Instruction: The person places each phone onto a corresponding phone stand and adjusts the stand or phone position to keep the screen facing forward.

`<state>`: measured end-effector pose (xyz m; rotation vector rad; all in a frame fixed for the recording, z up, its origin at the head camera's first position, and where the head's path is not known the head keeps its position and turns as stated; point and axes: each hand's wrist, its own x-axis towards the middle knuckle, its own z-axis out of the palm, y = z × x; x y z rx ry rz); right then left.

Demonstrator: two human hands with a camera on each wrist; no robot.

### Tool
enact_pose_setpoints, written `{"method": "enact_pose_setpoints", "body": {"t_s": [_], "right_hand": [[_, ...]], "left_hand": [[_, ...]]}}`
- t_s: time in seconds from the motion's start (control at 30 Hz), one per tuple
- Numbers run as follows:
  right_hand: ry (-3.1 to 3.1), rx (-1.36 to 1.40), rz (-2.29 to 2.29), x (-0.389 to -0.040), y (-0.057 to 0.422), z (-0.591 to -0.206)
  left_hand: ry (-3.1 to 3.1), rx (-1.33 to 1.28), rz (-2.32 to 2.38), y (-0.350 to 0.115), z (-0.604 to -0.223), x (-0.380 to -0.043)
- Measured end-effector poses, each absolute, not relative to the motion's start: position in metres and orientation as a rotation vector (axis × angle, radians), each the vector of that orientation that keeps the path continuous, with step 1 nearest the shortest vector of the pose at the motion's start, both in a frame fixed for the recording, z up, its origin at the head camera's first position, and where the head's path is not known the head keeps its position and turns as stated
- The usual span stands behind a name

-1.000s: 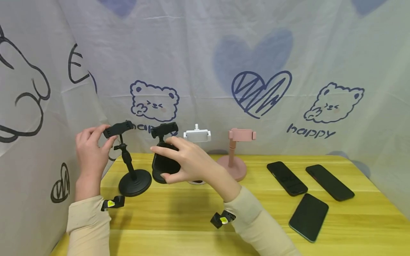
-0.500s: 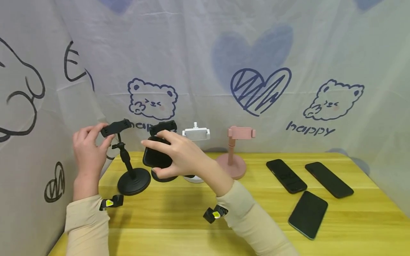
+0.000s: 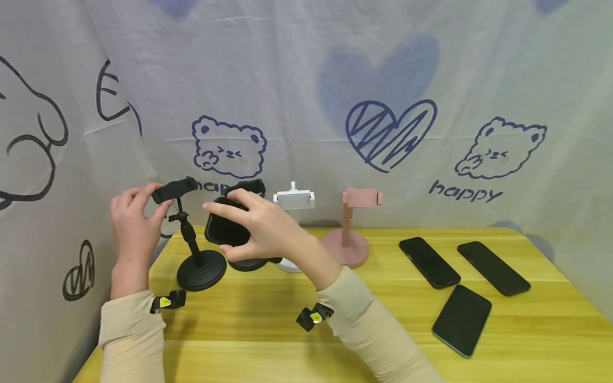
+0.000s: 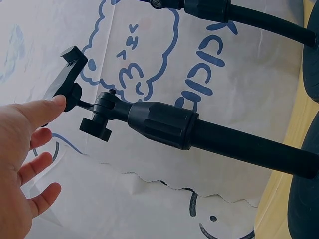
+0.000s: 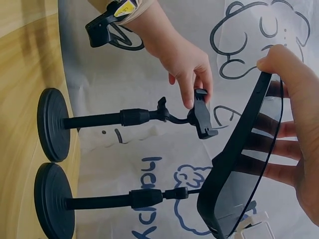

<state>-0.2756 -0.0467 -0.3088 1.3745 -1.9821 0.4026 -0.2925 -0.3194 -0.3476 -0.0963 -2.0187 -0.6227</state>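
In the head view, my left hand point(image 3: 136, 223) grips one end of the clamp on the leftmost black phone stand point(image 3: 189, 234). That stand is upright on the table, and its clamp point(image 4: 70, 77) has the thumb on it in the left wrist view. My right hand point(image 3: 270, 226) holds a black smartphone point(image 3: 224, 227) by its edges, thumb on one side and fingers on the other. The phone is up in the air, right of the gripped clamp and apart from it. It covers much of a second black phone stand point(image 3: 246, 265); that stand's round base point(image 5: 54, 201) shows in the right wrist view.
Farther right are a white phone stand point(image 3: 293, 200) and a pink phone stand point(image 3: 346, 247). Three dark phones lie flat at the table's right: one point(image 3: 429, 262), another point(image 3: 493, 267) and a nearer one point(image 3: 462, 321). A printed curtain point(image 3: 306, 96) hangs behind the wooden table point(image 3: 268, 314).
My right hand has carried the smartphone left and a little upward, toward the leftmost stand. My left hand keeps its grip on the clamp there.
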Motion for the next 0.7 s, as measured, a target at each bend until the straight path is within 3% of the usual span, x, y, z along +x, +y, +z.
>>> {"method": "enact_pose_setpoints", "body": {"t_s": [0.7], "right_hand": [[-1.905, 1.398, 0.529, -0.288, -0.070, -0.299]], "left_hand": [[-2.006, -0.107, -0.610, -0.322, -0.346, -0.293]]}}
